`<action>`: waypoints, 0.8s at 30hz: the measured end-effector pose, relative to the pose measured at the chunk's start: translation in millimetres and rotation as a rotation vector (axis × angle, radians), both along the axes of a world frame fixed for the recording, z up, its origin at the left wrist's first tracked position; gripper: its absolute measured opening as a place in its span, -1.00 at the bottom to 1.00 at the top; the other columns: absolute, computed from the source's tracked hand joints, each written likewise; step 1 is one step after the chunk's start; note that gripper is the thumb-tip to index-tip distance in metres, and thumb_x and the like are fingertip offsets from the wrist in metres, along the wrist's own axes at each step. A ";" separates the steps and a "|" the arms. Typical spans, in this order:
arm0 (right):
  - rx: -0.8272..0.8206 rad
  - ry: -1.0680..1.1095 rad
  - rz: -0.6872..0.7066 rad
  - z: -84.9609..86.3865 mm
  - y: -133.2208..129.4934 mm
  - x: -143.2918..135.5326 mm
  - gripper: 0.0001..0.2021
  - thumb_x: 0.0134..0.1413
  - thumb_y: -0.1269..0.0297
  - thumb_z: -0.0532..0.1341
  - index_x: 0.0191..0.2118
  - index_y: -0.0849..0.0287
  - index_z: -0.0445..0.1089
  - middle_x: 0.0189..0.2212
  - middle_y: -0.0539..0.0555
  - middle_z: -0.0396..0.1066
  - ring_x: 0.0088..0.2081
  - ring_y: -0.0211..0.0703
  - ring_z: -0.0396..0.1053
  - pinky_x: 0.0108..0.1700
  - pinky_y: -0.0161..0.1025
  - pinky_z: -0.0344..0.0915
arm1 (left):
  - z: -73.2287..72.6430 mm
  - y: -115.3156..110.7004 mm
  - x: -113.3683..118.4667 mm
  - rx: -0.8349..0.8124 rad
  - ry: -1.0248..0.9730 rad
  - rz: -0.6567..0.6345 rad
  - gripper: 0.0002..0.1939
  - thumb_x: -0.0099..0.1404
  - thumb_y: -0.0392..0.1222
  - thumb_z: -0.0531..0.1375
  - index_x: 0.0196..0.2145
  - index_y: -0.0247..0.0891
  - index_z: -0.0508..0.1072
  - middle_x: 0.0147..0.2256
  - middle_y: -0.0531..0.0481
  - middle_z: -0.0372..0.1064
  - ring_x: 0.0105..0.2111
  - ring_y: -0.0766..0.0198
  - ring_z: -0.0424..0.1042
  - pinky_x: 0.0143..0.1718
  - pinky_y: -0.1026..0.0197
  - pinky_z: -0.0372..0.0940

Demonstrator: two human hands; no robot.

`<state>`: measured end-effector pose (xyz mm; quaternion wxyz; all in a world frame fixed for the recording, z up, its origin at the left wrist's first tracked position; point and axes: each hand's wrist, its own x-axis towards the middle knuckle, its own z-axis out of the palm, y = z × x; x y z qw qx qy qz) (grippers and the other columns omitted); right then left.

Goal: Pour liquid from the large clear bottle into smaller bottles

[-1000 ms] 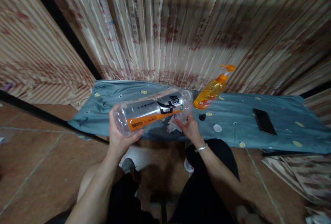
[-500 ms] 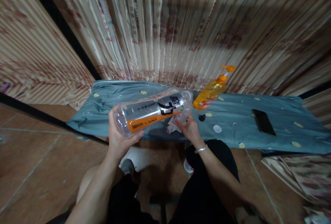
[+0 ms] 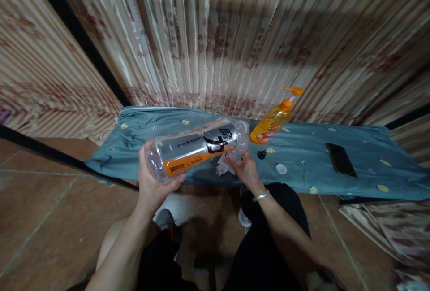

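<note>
A large clear plastic bottle [image 3: 196, 145] with a silver and orange label lies tilted in the air, its neck pointing right and slightly up. Its base rests in my left hand [image 3: 152, 183], the fingers wrapped round it. Close to the neck, my right hand [image 3: 247, 167] grips a crumpled white tissue [image 3: 224, 164] against the bottle's lower side; the fingers behind are partly hidden. Just right of the neck stands a pump bottle [image 3: 271, 125] holding orange-yellow liquid. A small black cap [image 3: 261, 154] and a white round disc [image 3: 281, 168] lie nearby on the cloth.
A blue-green cloth [image 3: 312, 147] with yellow pineapple prints covers the narrow surface. Toward its right end lies a black phone [image 3: 341, 159]. Striped curtains [image 3: 228, 35] hang behind, and a dark pole [image 3: 77, 40] slants at left. My knees are below the near edge.
The clear bottle and both hands have shifted very slightly left and down in view, along with a small camera movement. Both grips look the same.
</note>
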<state>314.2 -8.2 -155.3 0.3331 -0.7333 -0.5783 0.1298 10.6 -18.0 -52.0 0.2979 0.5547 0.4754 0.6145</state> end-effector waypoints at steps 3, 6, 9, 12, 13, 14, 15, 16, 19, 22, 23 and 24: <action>-0.040 0.022 -0.036 1.4 -0.1 -1.4 -0.42 0.22 0.04 0.41 0.22 0.27 0.36 -0.12 0.30 0.69 -0.10 0.21 0.70 -0.11 -0.07 0.58 | 0.0 -0.7 -0.5 0.007 0.009 0.010 0.15 -0.29 0.29 0.64 0.20 -0.18 0.39 0.14 -0.30 0.47 0.19 -0.30 0.51 0.34 -0.35 0.35; -0.041 0.023 -0.044 1.9 0.1 -3.0 -0.43 0.21 0.03 0.41 0.21 0.24 0.37 -0.14 0.25 0.69 -0.10 0.19 0.70 -0.15 -0.11 0.57 | 0.1 -1.1 -1.2 0.020 0.014 0.014 0.14 -0.28 0.26 0.64 0.20 -0.18 0.38 0.14 -0.30 0.47 0.19 -0.30 0.51 0.33 -0.36 0.36; -0.042 0.029 -0.053 1.7 0.0 -3.3 -0.45 0.21 0.02 0.41 0.19 0.22 0.39 -0.15 0.25 0.69 -0.12 0.19 0.70 -0.15 -0.08 0.58 | -0.6 -1.1 -2.4 0.028 0.020 0.018 0.13 -0.29 0.23 0.65 0.19 -0.17 0.37 0.15 -0.30 0.45 0.21 -0.32 0.49 0.34 -0.36 0.35; -0.033 0.046 -0.043 1.6 -0.3 -2.7 -0.47 0.21 0.04 0.42 0.19 0.19 0.40 -0.16 0.25 0.69 -0.15 0.20 0.70 -0.15 -0.03 0.60 | -1.9 -1.0 -3.6 0.015 0.020 0.012 0.14 -0.29 0.23 0.65 0.20 -0.16 0.37 0.16 -0.28 0.45 0.22 -0.31 0.49 0.36 -0.36 0.33; -0.026 0.049 -0.037 1.6 -0.3 -2.5 -0.47 0.21 0.05 0.42 0.19 0.18 0.40 -0.16 0.25 0.69 -0.15 0.21 0.70 -0.15 -0.02 0.61 | -2.3 -0.9 -4.0 0.011 0.019 0.009 0.14 -0.29 0.23 0.65 0.20 -0.15 0.37 0.16 -0.27 0.45 0.22 -0.30 0.49 0.36 -0.35 0.33; -0.020 0.049 -0.031 1.5 -0.3 -2.4 -0.47 0.21 0.06 0.42 0.19 0.18 0.40 -0.17 0.25 0.69 -0.15 0.21 0.70 -0.15 -0.01 0.61 | -2.4 -0.8 -4.2 0.010 0.020 0.009 0.14 -0.28 0.24 0.65 0.21 -0.14 0.37 0.16 -0.26 0.44 0.21 -0.30 0.49 0.36 -0.34 0.34; -0.017 0.045 -0.030 1.5 -0.2 -2.5 -0.46 0.21 0.06 0.42 0.20 0.19 0.40 -0.17 0.26 0.69 -0.15 0.22 0.70 -0.14 0.01 0.61 | -2.4 -0.7 -4.4 0.013 0.024 0.011 0.14 -0.28 0.25 0.65 0.21 -0.13 0.37 0.16 -0.26 0.45 0.21 -0.29 0.49 0.35 -0.33 0.35; -0.019 0.039 -0.033 1.5 -0.1 -2.6 -0.45 0.21 0.06 0.42 0.21 0.21 0.39 -0.16 0.28 0.69 -0.14 0.23 0.70 -0.13 0.01 0.61 | -2.3 -0.6 -4.5 0.019 0.029 0.015 0.14 -0.28 0.26 0.65 0.21 -0.13 0.38 0.16 -0.25 0.45 0.20 -0.29 0.50 0.34 -0.33 0.35; -0.049 0.021 -0.050 2.2 0.2 -3.3 -0.40 0.21 0.04 0.42 0.24 0.26 0.37 -0.13 0.30 0.69 -0.13 0.24 0.70 -0.13 0.00 0.60 | -1.5 -0.3 -4.6 0.041 0.046 0.028 0.14 -0.28 0.31 0.64 0.20 -0.14 0.39 0.15 -0.25 0.46 0.20 -0.30 0.49 0.35 -0.34 0.34; -0.058 0.026 -0.047 3.7 0.0 -3.8 -0.43 0.22 0.04 0.42 0.21 0.26 0.38 -0.14 0.27 0.69 -0.13 0.21 0.71 -0.14 -0.06 0.59 | -1.0 -0.4 -4.3 0.040 0.044 0.029 0.15 -0.28 0.31 0.64 0.20 -0.15 0.39 0.15 -0.27 0.46 0.22 -0.31 0.48 0.37 -0.35 0.33; -0.050 0.031 -0.042 4.2 -0.2 -3.8 -0.45 0.23 0.05 0.42 0.19 0.25 0.39 -0.15 0.26 0.69 -0.12 0.20 0.71 -0.14 -0.08 0.58 | -0.9 -0.4 -4.1 0.033 0.040 0.027 0.15 -0.28 0.31 0.64 0.20 -0.16 0.39 0.16 -0.28 0.46 0.22 -0.32 0.49 0.37 -0.36 0.33; -0.039 0.034 -0.037 4.6 -0.4 -3.8 -0.47 0.23 0.06 0.43 0.18 0.23 0.40 -0.15 0.24 0.69 -0.12 0.18 0.71 -0.14 -0.10 0.58 | -0.8 -0.4 -3.9 0.024 0.035 0.025 0.16 -0.28 0.31 0.64 0.20 -0.16 0.39 0.16 -0.28 0.47 0.22 -0.32 0.49 0.36 -0.36 0.34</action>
